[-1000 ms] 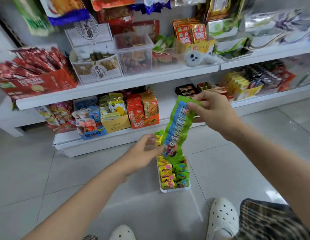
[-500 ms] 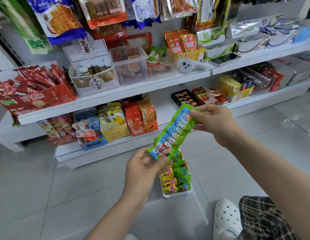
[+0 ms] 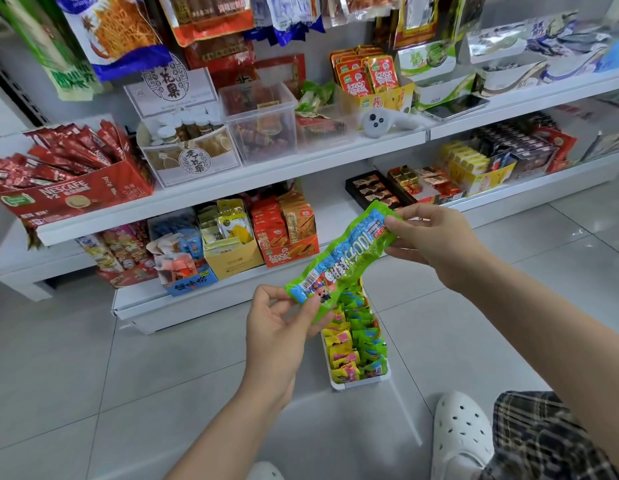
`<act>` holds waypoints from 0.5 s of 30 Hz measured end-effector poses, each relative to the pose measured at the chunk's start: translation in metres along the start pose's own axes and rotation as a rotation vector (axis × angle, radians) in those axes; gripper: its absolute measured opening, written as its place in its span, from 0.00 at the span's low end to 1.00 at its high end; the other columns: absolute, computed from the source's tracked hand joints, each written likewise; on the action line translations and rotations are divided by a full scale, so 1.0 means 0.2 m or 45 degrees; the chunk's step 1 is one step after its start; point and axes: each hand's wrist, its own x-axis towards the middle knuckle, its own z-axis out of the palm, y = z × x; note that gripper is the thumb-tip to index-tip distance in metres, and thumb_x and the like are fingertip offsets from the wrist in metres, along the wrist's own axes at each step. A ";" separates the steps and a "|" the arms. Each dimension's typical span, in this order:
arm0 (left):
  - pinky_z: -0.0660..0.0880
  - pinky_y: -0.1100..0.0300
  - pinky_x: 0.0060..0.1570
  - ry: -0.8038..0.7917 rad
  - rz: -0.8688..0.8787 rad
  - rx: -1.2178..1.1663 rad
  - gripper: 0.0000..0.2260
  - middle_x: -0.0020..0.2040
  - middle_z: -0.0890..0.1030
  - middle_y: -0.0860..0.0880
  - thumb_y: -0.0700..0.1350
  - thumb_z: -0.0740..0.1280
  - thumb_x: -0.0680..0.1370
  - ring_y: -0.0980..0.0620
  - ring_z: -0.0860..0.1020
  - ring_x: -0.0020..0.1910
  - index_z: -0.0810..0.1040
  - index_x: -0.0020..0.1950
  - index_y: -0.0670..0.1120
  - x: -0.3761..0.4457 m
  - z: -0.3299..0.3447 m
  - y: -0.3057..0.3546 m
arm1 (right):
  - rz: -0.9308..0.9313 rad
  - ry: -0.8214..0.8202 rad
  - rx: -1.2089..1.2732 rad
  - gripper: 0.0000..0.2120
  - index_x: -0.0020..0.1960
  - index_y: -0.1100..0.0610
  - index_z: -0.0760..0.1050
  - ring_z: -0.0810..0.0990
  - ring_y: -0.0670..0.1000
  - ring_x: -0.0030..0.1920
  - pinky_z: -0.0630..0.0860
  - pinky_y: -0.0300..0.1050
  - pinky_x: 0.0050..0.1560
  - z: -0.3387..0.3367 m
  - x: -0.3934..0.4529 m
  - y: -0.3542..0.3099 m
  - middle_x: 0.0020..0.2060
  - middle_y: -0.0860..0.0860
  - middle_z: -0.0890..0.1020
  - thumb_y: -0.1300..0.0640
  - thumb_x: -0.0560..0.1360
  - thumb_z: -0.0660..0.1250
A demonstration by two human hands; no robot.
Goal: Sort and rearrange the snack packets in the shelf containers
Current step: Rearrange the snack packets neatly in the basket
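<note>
Long green snack packet [image 3: 339, 263] held slantwise above floor, pinched at lower end by left hand [image 3: 282, 322], at upper end by right hand [image 3: 431, 239]. Beneath it, white tray [image 3: 360, 383] on tiles, packed with small yellow and green packets [image 3: 356, 344]; far end hidden behind packet. Clear bin [image 3: 263, 124] on shelf: contents indistinct.

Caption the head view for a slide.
Both hands, left hand and right hand, stretch a long green snack packet above a white floor tray of small sweets.
</note>
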 end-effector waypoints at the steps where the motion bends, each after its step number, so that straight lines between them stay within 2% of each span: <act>1: 0.82 0.55 0.41 -0.011 0.040 0.038 0.11 0.48 0.83 0.40 0.30 0.67 0.76 0.45 0.84 0.50 0.65 0.45 0.41 0.01 -0.01 -0.01 | 0.036 -0.037 -0.004 0.05 0.49 0.60 0.77 0.85 0.51 0.40 0.83 0.45 0.45 0.00 0.00 0.00 0.47 0.59 0.83 0.59 0.77 0.68; 3: 0.81 0.55 0.47 -0.024 0.225 0.222 0.11 0.50 0.83 0.43 0.30 0.67 0.76 0.45 0.83 0.53 0.67 0.43 0.43 0.04 -0.03 -0.03 | 0.218 -0.223 0.141 0.16 0.61 0.60 0.74 0.85 0.58 0.48 0.82 0.49 0.51 -0.01 0.00 0.00 0.59 0.62 0.77 0.50 0.79 0.66; 5: 0.78 0.60 0.51 -0.060 0.474 0.403 0.14 0.50 0.83 0.49 0.28 0.68 0.75 0.48 0.81 0.55 0.70 0.39 0.45 0.06 -0.04 -0.02 | 0.398 -0.407 0.428 0.25 0.68 0.57 0.67 0.84 0.63 0.52 0.81 0.51 0.54 -0.01 -0.01 -0.01 0.62 0.65 0.75 0.43 0.78 0.63; 6: 0.77 0.62 0.52 -0.095 0.584 0.461 0.15 0.50 0.82 0.50 0.27 0.68 0.74 0.49 0.81 0.55 0.71 0.37 0.46 0.07 -0.04 -0.01 | 0.391 -0.438 0.508 0.25 0.68 0.58 0.67 0.84 0.63 0.52 0.82 0.49 0.52 0.00 -0.02 -0.01 0.61 0.65 0.76 0.44 0.78 0.63; 8: 0.76 0.63 0.53 -0.160 0.726 0.586 0.14 0.51 0.80 0.53 0.25 0.68 0.72 0.52 0.80 0.56 0.73 0.35 0.42 0.07 -0.04 0.00 | 0.260 -0.378 0.467 0.17 0.63 0.60 0.71 0.85 0.60 0.48 0.83 0.46 0.47 0.00 -0.02 -0.03 0.59 0.62 0.79 0.52 0.79 0.65; 10: 0.76 0.61 0.55 -0.149 0.749 0.674 0.12 0.57 0.77 0.53 0.24 0.70 0.70 0.52 0.77 0.62 0.76 0.39 0.41 0.07 -0.05 0.00 | 0.144 -0.277 0.382 0.11 0.61 0.58 0.73 0.85 0.58 0.46 0.83 0.48 0.47 0.00 -0.01 -0.03 0.53 0.59 0.82 0.59 0.79 0.66; 11: 0.77 0.59 0.56 -0.151 0.682 0.654 0.15 0.61 0.75 0.51 0.25 0.72 0.68 0.50 0.75 0.65 0.78 0.46 0.43 0.08 -0.04 0.00 | 0.116 -0.261 0.364 0.13 0.62 0.58 0.72 0.85 0.59 0.47 0.83 0.51 0.49 -0.01 -0.01 -0.02 0.51 0.59 0.83 0.61 0.79 0.66; 12: 0.77 0.58 0.56 -0.169 0.529 0.567 0.23 0.64 0.73 0.49 0.25 0.73 0.66 0.48 0.75 0.66 0.76 0.54 0.46 0.08 -0.05 -0.01 | 0.091 -0.253 0.342 0.14 0.64 0.58 0.72 0.85 0.59 0.48 0.82 0.53 0.51 -0.01 0.00 -0.02 0.49 0.59 0.84 0.61 0.78 0.66; 14: 0.79 0.55 0.54 -0.255 0.054 0.227 0.37 0.66 0.75 0.46 0.26 0.76 0.64 0.45 0.79 0.62 0.70 0.67 0.52 0.06 -0.03 0.02 | 0.031 -0.236 0.286 0.15 0.65 0.58 0.72 0.85 0.59 0.49 0.82 0.55 0.51 -0.02 -0.01 -0.02 0.47 0.59 0.84 0.62 0.79 0.66; 15: 0.79 0.53 0.54 -0.317 -0.178 0.021 0.40 0.64 0.78 0.45 0.26 0.76 0.64 0.43 0.80 0.60 0.67 0.70 0.51 0.06 -0.02 0.03 | 0.005 -0.233 0.285 0.15 0.65 0.58 0.72 0.85 0.58 0.48 0.83 0.54 0.50 -0.02 -0.01 -0.02 0.46 0.58 0.85 0.62 0.79 0.66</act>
